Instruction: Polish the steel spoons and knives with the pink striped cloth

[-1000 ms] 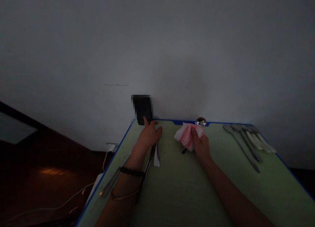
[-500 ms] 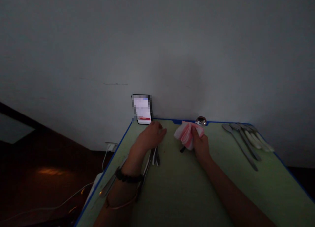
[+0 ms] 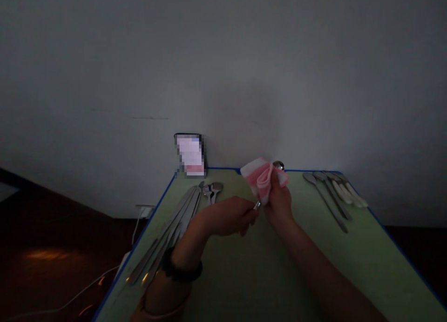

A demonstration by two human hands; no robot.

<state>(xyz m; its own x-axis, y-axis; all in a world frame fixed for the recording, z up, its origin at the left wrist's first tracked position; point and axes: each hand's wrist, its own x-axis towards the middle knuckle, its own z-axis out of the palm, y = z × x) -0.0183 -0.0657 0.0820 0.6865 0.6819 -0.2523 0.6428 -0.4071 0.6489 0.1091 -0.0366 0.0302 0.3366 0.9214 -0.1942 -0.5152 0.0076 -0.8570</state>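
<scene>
A pink and white cloth is bunched in my right hand, whose fingers press it around a metal spoon. The spoon's shiny bowl sticks out above the cloth. My left hand pinches the end of the spoon's handle just below the cloth. Left of my hands, several knives lie fanned on the green table, with shorter spoons beside their tips. My left forearm covers part of them.
A lit phone leans on the wall at the table's back left. On the right lie a long spoon and more cutlery, some with white handles. A white cable hangs past the left edge.
My left hand has moved right and down from beside the phone and taken hold of the spoon's handle. The small spoons on the left are now uncovered. The view has shifted slightly right.
</scene>
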